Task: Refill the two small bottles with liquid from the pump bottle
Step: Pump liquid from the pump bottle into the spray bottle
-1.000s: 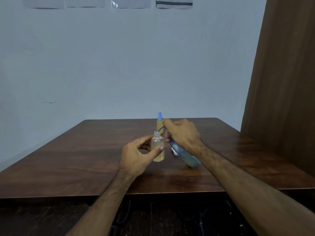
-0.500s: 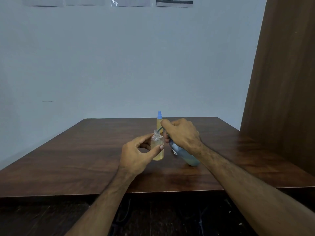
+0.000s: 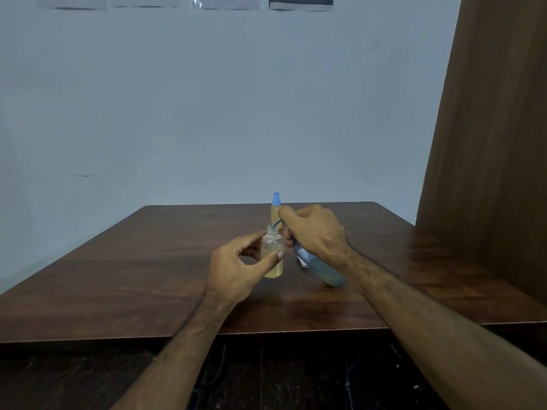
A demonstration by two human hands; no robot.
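Observation:
An uncapped small clear bottle (image 3: 272, 255) with yellowish liquid stands on the table; my left hand (image 3: 236, 267) holds it between thumb and fingers. My right hand (image 3: 313, 232) grips the blue pump bottle (image 3: 321, 269), tilted to the left, its base resting on the table and its spout arched over the small bottle's open neck. Behind them stands a second small bottle (image 3: 276, 213) of yellow liquid with a blue cap on.
The dark wooden table (image 3: 148, 276) reaches to a pale wall. A brown wooden panel (image 3: 488, 143) rises at the right. Below the front edge of the table lies a dark floor with cables.

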